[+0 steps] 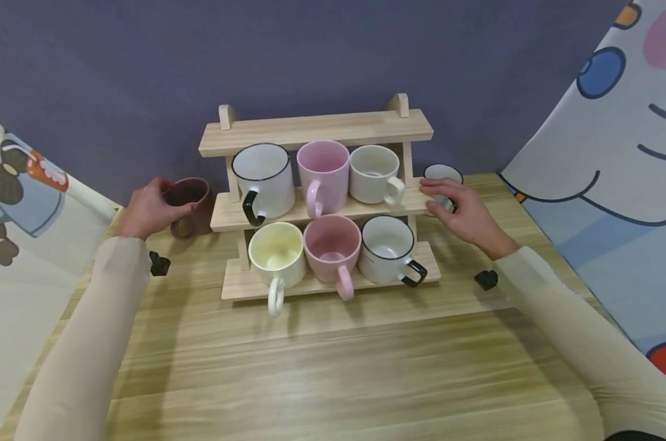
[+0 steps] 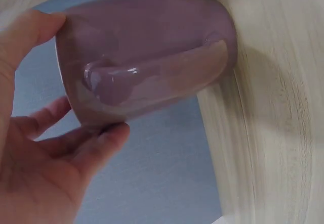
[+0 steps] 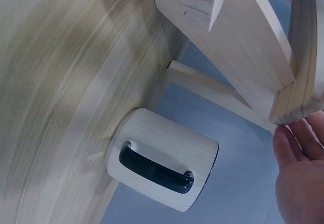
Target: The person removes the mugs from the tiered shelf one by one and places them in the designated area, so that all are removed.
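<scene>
At the left of the rack, my left hand [image 1: 152,210] holds a mauve mug [image 2: 152,47] by its rim, thumb on one side and fingers on the other. The mug's base is down at the wooden table, and its handle faces the left wrist camera. On the other side, my right hand [image 1: 462,208] touches the right end of the rack's middle shelf [image 3: 298,107] with its fingertips. Behind and below that hand stands a white enamel mug [image 3: 162,158] with a black handle; my fingers partly cover it in the head view.
The wooden rack [image 1: 316,131] bears a black-rimmed white mug [image 1: 264,184], pink mug [image 1: 324,177] and cream mug [image 1: 373,177] above. Below are a pale yellow mug [image 1: 278,257], rose mug [image 1: 333,251] and white enamel mug [image 1: 385,251]. A dark blue-grey backdrop [image 1: 311,55] stands behind.
</scene>
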`<state>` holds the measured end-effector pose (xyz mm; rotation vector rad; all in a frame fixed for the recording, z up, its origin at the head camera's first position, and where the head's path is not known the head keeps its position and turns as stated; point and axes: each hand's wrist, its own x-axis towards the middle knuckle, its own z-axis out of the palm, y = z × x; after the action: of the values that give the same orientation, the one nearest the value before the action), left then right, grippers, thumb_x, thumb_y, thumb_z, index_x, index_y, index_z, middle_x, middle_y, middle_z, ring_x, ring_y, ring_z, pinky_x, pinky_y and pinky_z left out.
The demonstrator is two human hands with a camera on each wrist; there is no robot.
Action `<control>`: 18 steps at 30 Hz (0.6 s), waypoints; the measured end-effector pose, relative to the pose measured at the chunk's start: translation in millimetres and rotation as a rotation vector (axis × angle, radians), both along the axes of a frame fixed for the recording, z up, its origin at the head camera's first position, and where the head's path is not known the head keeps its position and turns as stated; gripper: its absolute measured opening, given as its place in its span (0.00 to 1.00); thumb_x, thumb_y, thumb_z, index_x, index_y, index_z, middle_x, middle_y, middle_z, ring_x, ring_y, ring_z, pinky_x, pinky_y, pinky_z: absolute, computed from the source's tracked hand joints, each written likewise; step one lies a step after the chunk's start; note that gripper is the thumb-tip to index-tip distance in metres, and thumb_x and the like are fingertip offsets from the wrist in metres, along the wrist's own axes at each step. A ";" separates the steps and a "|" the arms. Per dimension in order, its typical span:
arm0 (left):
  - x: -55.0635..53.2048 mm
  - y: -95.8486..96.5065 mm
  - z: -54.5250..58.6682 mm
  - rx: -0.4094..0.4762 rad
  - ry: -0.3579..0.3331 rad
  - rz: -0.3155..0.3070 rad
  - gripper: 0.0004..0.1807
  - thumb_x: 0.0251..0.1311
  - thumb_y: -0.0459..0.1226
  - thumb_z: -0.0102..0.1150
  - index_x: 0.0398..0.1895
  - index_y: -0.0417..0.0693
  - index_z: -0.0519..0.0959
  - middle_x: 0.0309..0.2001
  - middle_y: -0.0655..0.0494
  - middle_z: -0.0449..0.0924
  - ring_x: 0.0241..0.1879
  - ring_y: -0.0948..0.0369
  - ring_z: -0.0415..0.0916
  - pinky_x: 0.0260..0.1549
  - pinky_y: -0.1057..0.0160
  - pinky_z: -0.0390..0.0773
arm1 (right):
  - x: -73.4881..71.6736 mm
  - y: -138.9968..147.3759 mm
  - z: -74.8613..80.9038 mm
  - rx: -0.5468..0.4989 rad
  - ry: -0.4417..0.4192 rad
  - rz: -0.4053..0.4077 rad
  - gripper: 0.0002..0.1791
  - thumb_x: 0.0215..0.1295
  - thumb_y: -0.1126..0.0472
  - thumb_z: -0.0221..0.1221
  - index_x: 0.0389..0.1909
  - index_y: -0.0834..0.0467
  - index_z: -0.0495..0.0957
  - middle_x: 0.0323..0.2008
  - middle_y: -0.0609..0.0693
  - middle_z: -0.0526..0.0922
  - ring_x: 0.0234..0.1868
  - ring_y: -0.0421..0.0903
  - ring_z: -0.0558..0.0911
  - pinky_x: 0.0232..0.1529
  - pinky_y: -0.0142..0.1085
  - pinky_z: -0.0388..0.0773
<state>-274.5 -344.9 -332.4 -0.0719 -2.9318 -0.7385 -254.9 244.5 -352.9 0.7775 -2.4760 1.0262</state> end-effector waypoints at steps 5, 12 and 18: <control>-3.1 -3.5 0.1 0.018 -0.035 -0.052 0.43 0.55 0.54 0.63 0.60 0.30 0.62 0.50 0.29 0.69 0.48 0.38 0.69 0.42 0.42 0.69 | -0.3 -0.3 -0.6 -0.011 0.007 0.005 0.16 0.63 0.66 0.60 0.52 0.62 0.79 0.58 0.53 0.75 0.62 0.52 0.69 0.61 0.34 0.59; -4.4 -2.2 11.6 -0.032 -0.102 -0.102 0.44 0.60 0.53 0.58 0.66 0.27 0.54 0.56 0.25 0.62 0.53 0.33 0.62 0.48 0.37 0.63 | -1.7 -1.3 -1.6 -0.029 0.024 0.016 0.16 0.63 0.67 0.60 0.52 0.62 0.79 0.57 0.53 0.76 0.61 0.51 0.69 0.61 0.31 0.59; 11.7 25.1 54.5 0.001 0.051 -0.025 0.35 0.66 0.49 0.48 0.64 0.28 0.59 0.56 0.29 0.65 0.53 0.37 0.65 0.49 0.39 0.63 | -1.2 0.4 -3.7 -0.042 0.032 0.019 0.16 0.62 0.68 0.61 0.51 0.62 0.80 0.57 0.53 0.76 0.61 0.52 0.70 0.60 0.30 0.58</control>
<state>-262.9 -319.8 -277.9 -0.1254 -2.8875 -0.7300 -256.1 244.9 -356.6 0.7991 -2.4168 1.0613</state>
